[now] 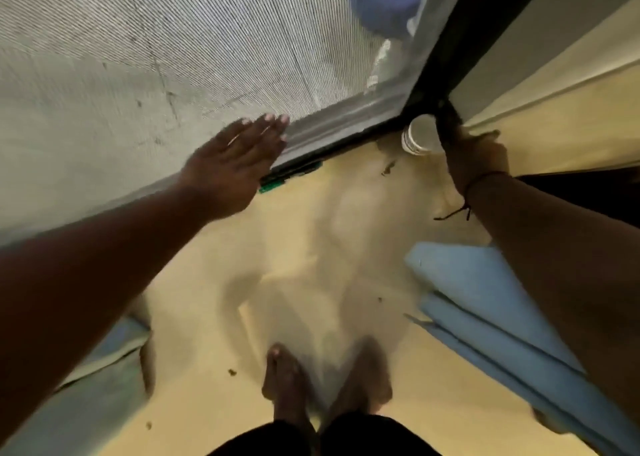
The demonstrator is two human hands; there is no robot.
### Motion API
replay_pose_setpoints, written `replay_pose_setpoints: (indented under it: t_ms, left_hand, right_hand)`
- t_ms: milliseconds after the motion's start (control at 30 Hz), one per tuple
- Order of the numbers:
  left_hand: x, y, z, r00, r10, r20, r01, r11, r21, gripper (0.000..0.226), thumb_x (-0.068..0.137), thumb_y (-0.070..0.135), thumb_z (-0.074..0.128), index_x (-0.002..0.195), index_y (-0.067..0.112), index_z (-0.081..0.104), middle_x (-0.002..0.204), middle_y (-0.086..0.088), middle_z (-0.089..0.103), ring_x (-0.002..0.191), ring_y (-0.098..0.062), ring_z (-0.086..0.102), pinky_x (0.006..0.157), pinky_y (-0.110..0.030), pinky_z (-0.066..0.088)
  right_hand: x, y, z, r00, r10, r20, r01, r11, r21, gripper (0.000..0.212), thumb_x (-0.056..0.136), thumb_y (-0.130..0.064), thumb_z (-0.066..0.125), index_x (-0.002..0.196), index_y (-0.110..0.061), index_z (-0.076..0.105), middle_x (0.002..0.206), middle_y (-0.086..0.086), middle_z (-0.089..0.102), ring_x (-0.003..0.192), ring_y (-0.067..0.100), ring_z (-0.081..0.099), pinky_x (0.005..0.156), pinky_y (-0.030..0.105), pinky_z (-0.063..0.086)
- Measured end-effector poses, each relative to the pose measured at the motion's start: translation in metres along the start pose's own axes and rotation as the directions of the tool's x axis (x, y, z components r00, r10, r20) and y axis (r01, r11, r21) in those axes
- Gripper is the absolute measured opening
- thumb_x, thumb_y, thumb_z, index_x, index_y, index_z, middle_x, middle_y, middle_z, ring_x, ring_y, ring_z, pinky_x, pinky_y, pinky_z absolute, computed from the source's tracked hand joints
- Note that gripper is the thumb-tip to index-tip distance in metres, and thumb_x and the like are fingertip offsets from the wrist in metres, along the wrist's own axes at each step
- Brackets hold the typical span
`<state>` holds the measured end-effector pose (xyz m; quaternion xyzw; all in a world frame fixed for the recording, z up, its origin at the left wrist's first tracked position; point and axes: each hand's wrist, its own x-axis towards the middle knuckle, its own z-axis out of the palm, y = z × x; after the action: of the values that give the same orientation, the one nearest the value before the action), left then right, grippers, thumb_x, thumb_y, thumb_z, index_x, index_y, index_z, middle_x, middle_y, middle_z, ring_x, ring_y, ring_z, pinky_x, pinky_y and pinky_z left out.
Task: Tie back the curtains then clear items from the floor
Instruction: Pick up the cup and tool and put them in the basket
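Observation:
My left hand (239,154) is open, fingers straight and together, flat against the bottom of a grey mesh screen (138,74). My right hand (479,159) is closed around the lower edge of a cream door panel (554,109) beside the black frame (460,53). A blue curtain (485,303) hangs in folds under my right forearm. Another blue curtain (104,369) hangs at the lower left. On the floor, a white cup (417,138) stands in the corner just left of my right hand. A green flat object (277,182) lies by the screen's bottom rail, partly under my left hand.
The tan floor (277,247) carries small dark crumbs (232,372) and a scrap (388,168) near the cup. My bare feet (287,379) stand at the bottom centre. Behind the mesh a blue rounded shape (381,1) shows.

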<state>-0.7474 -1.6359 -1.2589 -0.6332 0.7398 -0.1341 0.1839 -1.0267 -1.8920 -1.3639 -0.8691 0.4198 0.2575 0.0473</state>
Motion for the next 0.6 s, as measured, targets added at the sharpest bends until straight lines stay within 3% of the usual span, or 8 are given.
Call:
replay_pose_setpoints:
  t_ms: [67, 133, 233, 367, 500, 600]
  left_hand:
    - [-0.002, 0.008, 0.004, 0.997, -0.028, 0.069, 0.030, 0.999, -0.034, 0.067, 0.085, 0.019, 0.049, 0.147, 0.006, 0.029, 0.156, -0.015, 0.018, 0.146, -0.032, 0.011, 0.119, -0.043, 0.006]
    - [0.002, 0.021, 0.006, 0.989, -0.041, 0.140, 0.059, 0.990, -0.127, 0.067, 0.081, 0.019, 0.049, 0.145, 0.007, 0.033, 0.157, -0.017, 0.017, 0.146, -0.033, 0.010, 0.118, -0.045, 0.005]
    - [0.004, 0.036, 0.011, 0.957, -0.023, 0.290, 0.095, 0.967, -0.236, 0.064, 0.077, 0.021, 0.054, 0.138, 0.008, 0.045, 0.151, -0.017, 0.033, 0.139, -0.036, 0.028, 0.109, -0.045, 0.022]
    - [0.006, 0.050, 0.029, 0.773, 0.007, 0.634, 0.234, 0.926, -0.296, 0.061, 0.087, 0.032, 0.050, 0.143, 0.016, 0.032, 0.144, -0.011, 0.037, 0.128, -0.031, 0.038, 0.098, -0.040, 0.036]
    - [0.003, 0.061, 0.060, 0.582, -0.028, 0.813, 0.477, 0.821, -0.313, 0.060, 0.089, 0.033, 0.051, 0.143, 0.017, 0.031, 0.143, -0.014, 0.036, 0.127, -0.033, 0.041, 0.098, -0.042, 0.042]
    - [0.004, 0.069, 0.074, 0.551, -0.012, 0.834, 0.552, 0.755, -0.354, 0.078, 0.089, 0.037, 0.055, 0.149, 0.010, 0.014, 0.152, -0.017, 0.024, 0.136, -0.036, 0.032, 0.105, -0.044, 0.038]
  right_hand:
    - [0.002, 0.007, -0.003, 0.998, -0.051, -0.040, 0.049, 0.997, -0.058, 0.070, 0.096, 0.000, 0.027, 0.150, -0.030, -0.006, 0.137, 0.044, 0.032, 0.117, 0.063, 0.040, 0.085, 0.059, 0.046]
    - [0.004, 0.008, -0.010, 0.996, -0.083, 0.017, 0.084, 0.991, -0.105, 0.071, 0.096, -0.003, 0.031, 0.150, -0.032, -0.005, 0.149, 0.029, 0.026, 0.121, 0.063, 0.036, 0.088, 0.060, 0.046]
    - [0.006, 0.002, -0.009, 0.989, -0.091, 0.120, 0.098, 0.994, -0.055, 0.084, 0.091, -0.017, 0.049, 0.146, -0.043, -0.010, 0.154, 0.020, 0.022, 0.125, 0.060, 0.034, 0.093, 0.060, 0.044]
    - [0.012, 0.001, -0.001, 0.972, -0.142, 0.186, 0.151, 0.988, -0.034, 0.084, 0.084, -0.044, 0.061, 0.146, -0.045, 0.004, 0.160, 0.004, 0.006, 0.126, 0.052, 0.038, 0.102, 0.055, 0.039]
    - [0.037, -0.006, -0.004, 0.982, -0.118, 0.150, 0.112, 0.993, 0.044, 0.061, 0.090, -0.052, 0.046, 0.145, -0.039, 0.024, 0.152, 0.011, 0.032, 0.130, 0.041, 0.040, 0.109, 0.044, 0.033]
    - [0.047, -0.007, 0.001, 0.983, -0.061, 0.171, 0.026, 0.980, 0.199, 0.054, 0.090, -0.058, 0.037, 0.139, -0.035, 0.040, 0.144, 0.010, 0.045, 0.127, 0.036, 0.046, 0.107, 0.038, 0.036]
